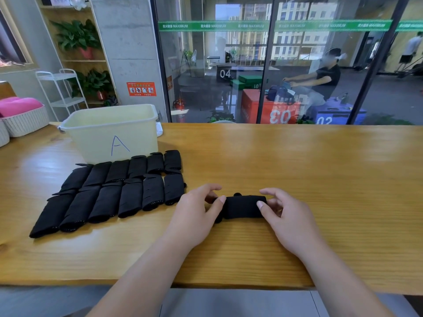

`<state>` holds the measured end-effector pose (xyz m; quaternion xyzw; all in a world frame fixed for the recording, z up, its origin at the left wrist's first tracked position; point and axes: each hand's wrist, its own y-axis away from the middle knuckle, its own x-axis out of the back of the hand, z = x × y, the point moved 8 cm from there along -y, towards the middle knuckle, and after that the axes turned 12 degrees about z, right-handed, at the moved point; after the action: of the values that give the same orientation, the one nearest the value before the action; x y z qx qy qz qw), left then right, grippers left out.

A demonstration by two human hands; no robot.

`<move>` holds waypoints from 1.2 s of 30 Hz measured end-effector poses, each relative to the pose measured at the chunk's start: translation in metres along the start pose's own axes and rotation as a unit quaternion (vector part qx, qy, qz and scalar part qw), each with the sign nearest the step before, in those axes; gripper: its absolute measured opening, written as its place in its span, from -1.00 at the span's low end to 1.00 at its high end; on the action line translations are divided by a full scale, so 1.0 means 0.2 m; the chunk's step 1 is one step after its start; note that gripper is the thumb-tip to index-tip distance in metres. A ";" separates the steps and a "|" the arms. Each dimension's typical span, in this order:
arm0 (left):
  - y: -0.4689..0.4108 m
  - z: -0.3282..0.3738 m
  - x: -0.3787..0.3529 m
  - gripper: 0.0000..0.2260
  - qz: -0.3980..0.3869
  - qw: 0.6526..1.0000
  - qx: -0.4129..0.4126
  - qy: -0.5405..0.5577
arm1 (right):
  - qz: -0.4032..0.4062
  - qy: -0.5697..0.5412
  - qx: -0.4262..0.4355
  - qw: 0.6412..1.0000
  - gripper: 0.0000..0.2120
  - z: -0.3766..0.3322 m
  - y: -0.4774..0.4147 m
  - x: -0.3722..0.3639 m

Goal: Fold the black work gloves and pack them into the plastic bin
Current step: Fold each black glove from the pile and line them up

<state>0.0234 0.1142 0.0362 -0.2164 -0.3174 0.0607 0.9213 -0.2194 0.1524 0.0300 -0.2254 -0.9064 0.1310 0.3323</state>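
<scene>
A folded black glove (243,207) lies crosswise on the wooden table (320,170) in front of me. My left hand (196,210) pinches its left end between thumb and curled fingers. My right hand (282,216) grips its right end the same way, thumb on top. To the left, several folded black gloves (109,193) lie side by side in two rows. Behind them stands the pale yellow plastic bin (109,133) marked with a blue "A"; its inside is mostly hidden by its wall.
White woven baskets (25,122) with a pink cushion sit at the table's far left. A glass wall runs behind the table's far edge, with a seated person beyond it. The table's near edge (229,287) is close to my body.
</scene>
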 end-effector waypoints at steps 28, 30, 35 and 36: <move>0.09 0.07 -0.29 -0.27 -0.179 0.930 -0.234 -0.219 | -0.156 0.274 0.175 0.933 -0.38 -0.05 0.05 -0.21; 0.09 0.08 -0.28 -0.28 -0.168 0.935 -0.228 -0.211 | -0.135 0.265 0.180 0.938 -0.40 -0.06 0.05 -0.20; 0.08 0.10 -0.20 -0.36 -0.095 0.951 -0.208 -0.207 | -0.140 0.241 0.215 0.936 -0.41 -0.07 0.06 -0.21; 0.08 0.10 -0.18 -0.39 -0.077 0.951 -0.214 -0.209 | -0.146 0.240 0.218 0.935 -0.42 -0.07 0.05 -0.22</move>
<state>-0.0172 0.1265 0.0241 -0.3654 -0.5241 -0.0360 0.7684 -0.1772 0.1409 0.0122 -0.0369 -0.7718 0.2174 0.5965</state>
